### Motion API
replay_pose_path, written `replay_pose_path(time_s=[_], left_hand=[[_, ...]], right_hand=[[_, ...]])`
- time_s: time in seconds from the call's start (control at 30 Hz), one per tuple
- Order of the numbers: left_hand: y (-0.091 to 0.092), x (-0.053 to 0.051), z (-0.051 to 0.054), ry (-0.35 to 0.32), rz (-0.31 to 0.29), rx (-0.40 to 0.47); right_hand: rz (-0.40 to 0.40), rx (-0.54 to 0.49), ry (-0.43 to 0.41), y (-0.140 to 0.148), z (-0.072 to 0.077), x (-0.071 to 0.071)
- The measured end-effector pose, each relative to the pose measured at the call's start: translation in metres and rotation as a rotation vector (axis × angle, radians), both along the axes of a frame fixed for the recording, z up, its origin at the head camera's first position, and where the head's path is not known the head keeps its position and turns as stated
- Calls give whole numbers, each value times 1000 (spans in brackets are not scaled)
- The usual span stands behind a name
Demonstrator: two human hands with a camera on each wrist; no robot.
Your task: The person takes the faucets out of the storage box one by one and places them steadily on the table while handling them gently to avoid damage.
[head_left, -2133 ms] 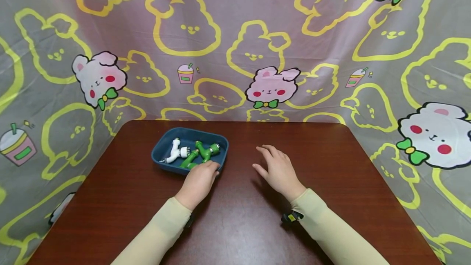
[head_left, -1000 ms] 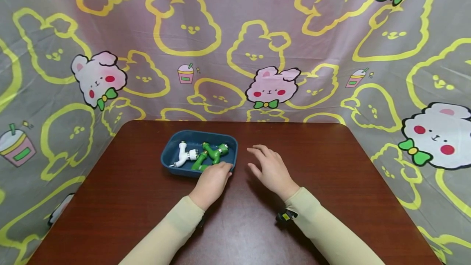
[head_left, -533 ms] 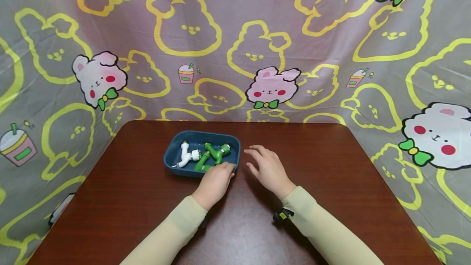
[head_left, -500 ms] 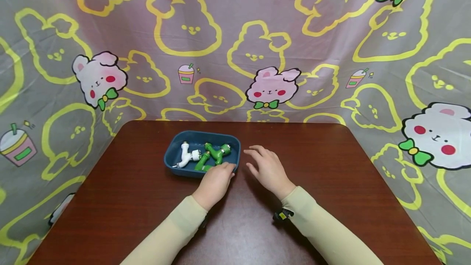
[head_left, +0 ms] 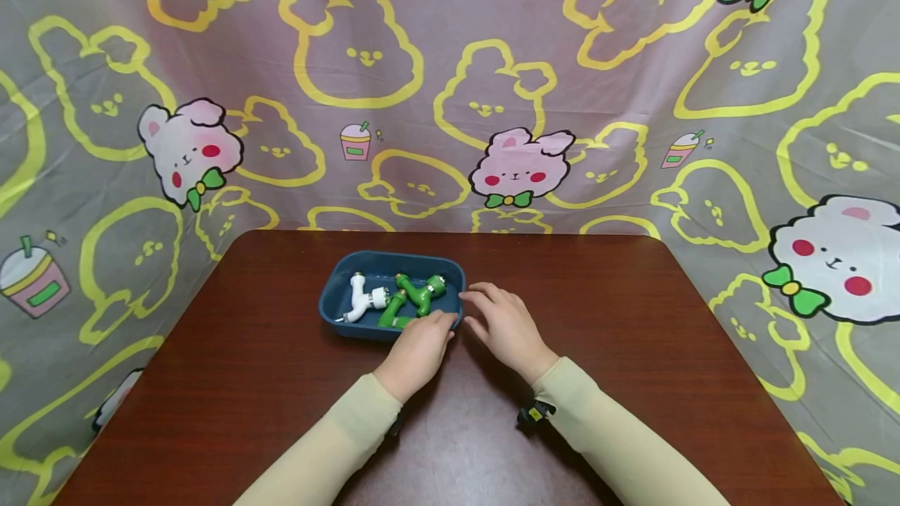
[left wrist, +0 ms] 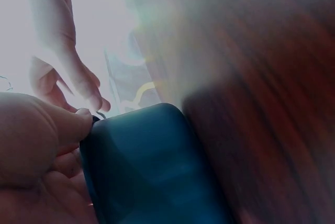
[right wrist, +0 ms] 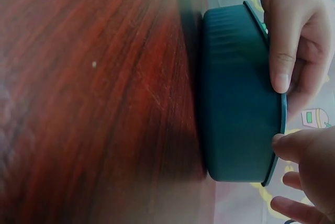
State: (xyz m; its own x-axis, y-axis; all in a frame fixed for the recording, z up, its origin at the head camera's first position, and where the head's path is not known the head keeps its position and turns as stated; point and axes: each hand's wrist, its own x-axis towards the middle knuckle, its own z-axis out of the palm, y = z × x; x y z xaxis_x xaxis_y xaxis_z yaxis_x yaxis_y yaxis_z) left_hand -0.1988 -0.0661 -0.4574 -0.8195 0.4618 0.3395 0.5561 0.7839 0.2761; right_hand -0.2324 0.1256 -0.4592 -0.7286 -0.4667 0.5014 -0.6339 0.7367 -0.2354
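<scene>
A dark blue tray (head_left: pixel 380 257) stands on the table, with a white faucet-shaped piece (head_left: pixel 360 304) at its left and green faucet-shaped pieces (head_left: pixel 424 295) at its right. My left hand (head_left: pixel 416 351) pinches the rim at the near right corner, thumb outside and fingers over the inside. My right hand (head_left: pixel 509 332) is at the tray's right end, fingers spread and slightly bent. In the right wrist view my right thumb (right wrist: pixel 296 145) touches or nearly touches the rim of the tray (right wrist: pixel 238 98). Part of the lower green piece is hidden behind my left hand.
The brown wooden table (head_left: pixel 267 381) has rounded far corners. Behind it and at both sides hangs a grey-pink cloth (head_left: pixel 450 131) with yellow outlines and rabbit faces. A small black device (head_left: pixel 536 415) is at my right wrist.
The tray and my left hand on its rim have slid to the right. My right hand has moved left, from apart from the tray to its right end.
</scene>
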Motion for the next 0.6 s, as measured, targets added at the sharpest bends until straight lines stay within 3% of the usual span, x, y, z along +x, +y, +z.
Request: replay_pose_path(time_s=[0.37, 0.6], left_hand=[[1, -1, -2, -8, -20, 13], [-12, 2, 1, -36, -8, 49]], right_hand=[[56, 34, 6, -1, -6, 0], [74, 38, -6, -2, -6, 2]])
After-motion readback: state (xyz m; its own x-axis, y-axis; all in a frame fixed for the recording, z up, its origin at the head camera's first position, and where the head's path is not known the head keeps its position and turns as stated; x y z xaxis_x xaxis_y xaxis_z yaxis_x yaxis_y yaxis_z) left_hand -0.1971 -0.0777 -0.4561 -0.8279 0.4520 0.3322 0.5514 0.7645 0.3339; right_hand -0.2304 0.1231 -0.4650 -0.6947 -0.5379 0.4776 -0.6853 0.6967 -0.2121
